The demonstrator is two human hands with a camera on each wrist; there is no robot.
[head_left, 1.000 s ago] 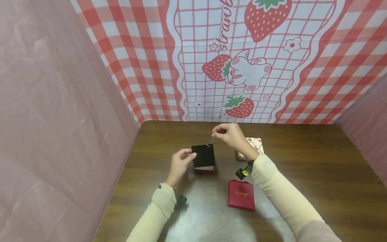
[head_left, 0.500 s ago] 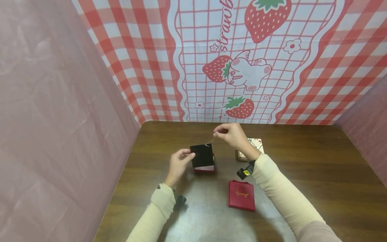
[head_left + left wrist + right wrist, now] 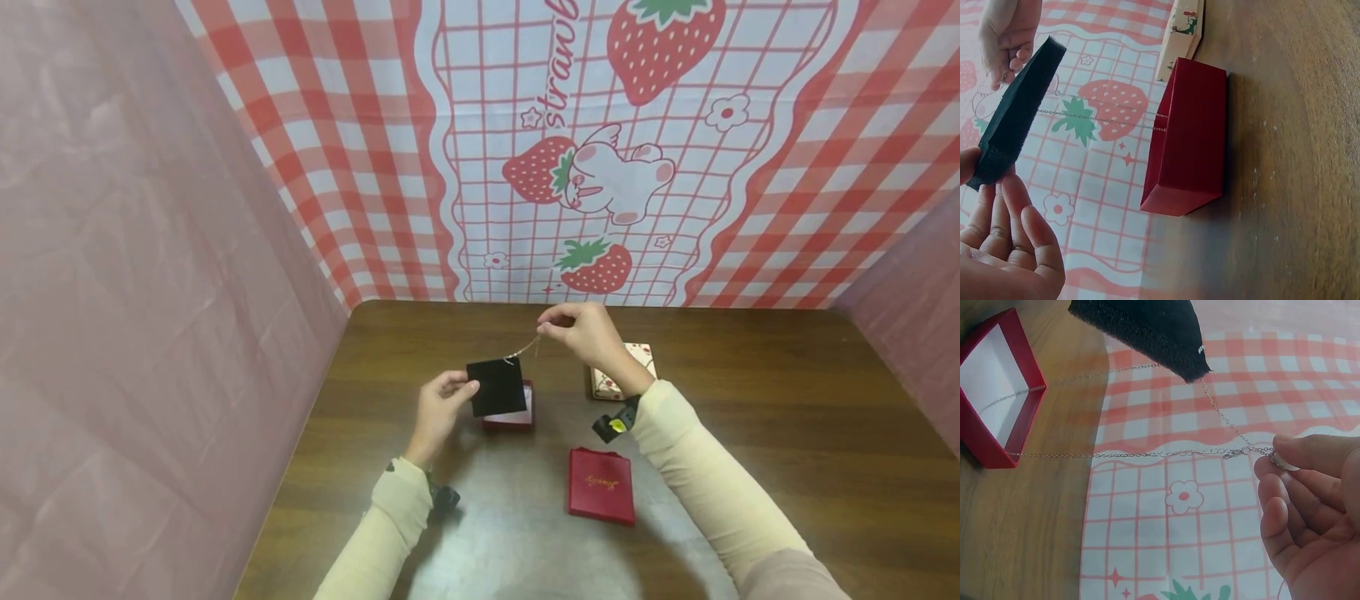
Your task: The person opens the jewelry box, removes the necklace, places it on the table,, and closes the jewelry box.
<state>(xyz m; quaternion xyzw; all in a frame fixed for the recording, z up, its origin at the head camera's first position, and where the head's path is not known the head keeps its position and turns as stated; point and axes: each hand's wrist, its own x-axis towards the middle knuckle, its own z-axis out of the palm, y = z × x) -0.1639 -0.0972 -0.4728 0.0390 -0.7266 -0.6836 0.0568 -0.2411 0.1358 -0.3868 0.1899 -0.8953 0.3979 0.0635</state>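
Above the open red box (image 3: 510, 423), my left hand (image 3: 438, 412) pinches the edge of a black foam pad (image 3: 498, 387) between thumb and fingers. A thin silver chain necklace (image 3: 1147, 454) is pinched between thumb and index finger of my right hand (image 3: 588, 333), back and right of the pad. One strand runs from those fingers to the pad's corner. In the right wrist view, other lengths of the chain (image 3: 1229, 419) hang down into the white-lined box (image 3: 997, 387). A small clasp (image 3: 1233, 454) shows near the right fingertips.
On the brown wooden table (image 3: 787, 433) lies a red lid (image 3: 600, 486) with gold lettering, to the front right. A cream patterned box (image 3: 641, 358) sits behind my right wrist, partly hidden. Strawberry-print cloth (image 3: 585, 208) rises at the table's back edge.
The pad has shifted slightly left, showing more of the box beneath. My right hand has drawn slightly right with the chain, and the strand between hand and pad appears longer.
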